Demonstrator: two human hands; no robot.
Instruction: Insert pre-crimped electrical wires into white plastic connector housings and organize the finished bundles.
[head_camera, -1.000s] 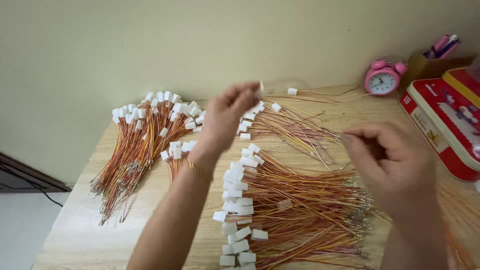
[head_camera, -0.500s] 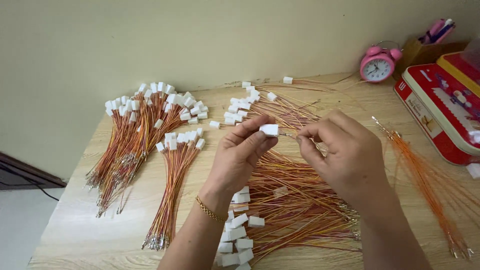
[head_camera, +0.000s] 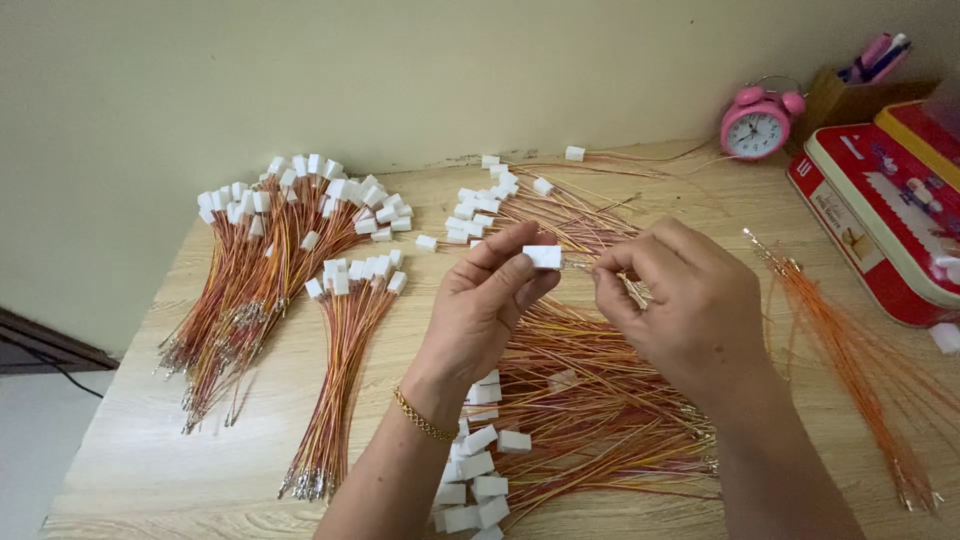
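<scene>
My left hand (head_camera: 487, 305) pinches a small white plastic connector (head_camera: 543, 257) between thumb and fingertips, held above the wooden table (head_camera: 150, 440). My right hand (head_camera: 683, 300) is right beside it, its fingertips pinching a thin wire end (head_camera: 583, 267) that meets the connector's right side. Under both hands lies a spread of orange and yellow wires with white connectors (head_camera: 590, 400). A gold bracelet sits on my left wrist.
Bundled wire harnesses (head_camera: 260, 260) lie at the left, another bundle (head_camera: 345, 330) beside them. Loose orange wires (head_camera: 850, 350) without connectors lie at the right. A red tin box (head_camera: 885, 215), a pink alarm clock (head_camera: 757, 125) and a pen holder (head_camera: 850, 95) stand at the back right.
My left hand came back from the far wire pile with a white connector. Both hands have met in the middle, and the right fingertips now hold a wire end against the connector.
</scene>
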